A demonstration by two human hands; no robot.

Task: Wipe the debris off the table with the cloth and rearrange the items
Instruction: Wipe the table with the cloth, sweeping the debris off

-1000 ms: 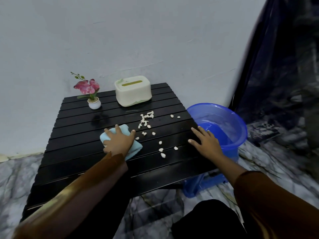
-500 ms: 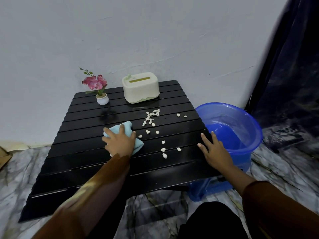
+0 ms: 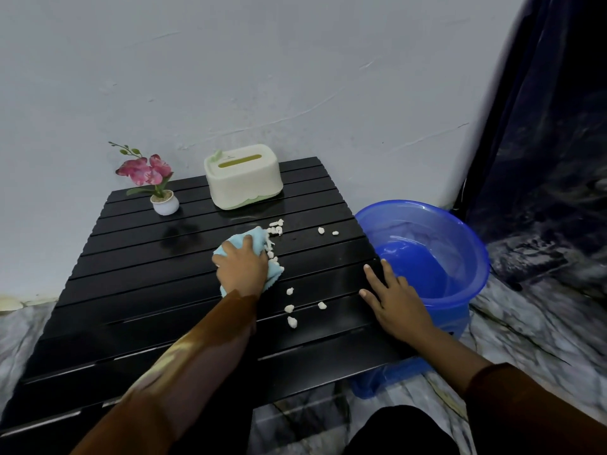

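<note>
**Cloth under your left palm, debris at its right edge**

While your left hand [image 3: 241, 269] pressed down on the light blue cloth [image 3: 259, 239], your fingers [image 3: 248, 242] lay curled over its bunched top, gripping it against the black slatted table [image 3: 138, 290]. The cloth showed past your fingertips at the far side and past the right side of your palm, with a small bit showing beside your wrist. White debris [image 3: 289, 308] sat touching the cloth's right edge in a loose cluster, and more bits lay just beyond its far corner. Two crumbs sat farther right on the same slats, and four lay nearer you, between your two hands.

Your right hand [image 3: 395, 303] rested flat on the table near its right edge, fingers spread wide and holding nothing, well apart from the cloth. Just beyond that hand, a blue basin [image 3: 473, 257] stood on the floor against the table's right side.

At the far edge of the table, a cream tissue box [image 3: 243, 175] stood upright near the wall, and a small white pot with a pink flower [image 3: 154, 178] stood to its left, apart from it. Both were well clear of the cloth and of the debris.
</note>
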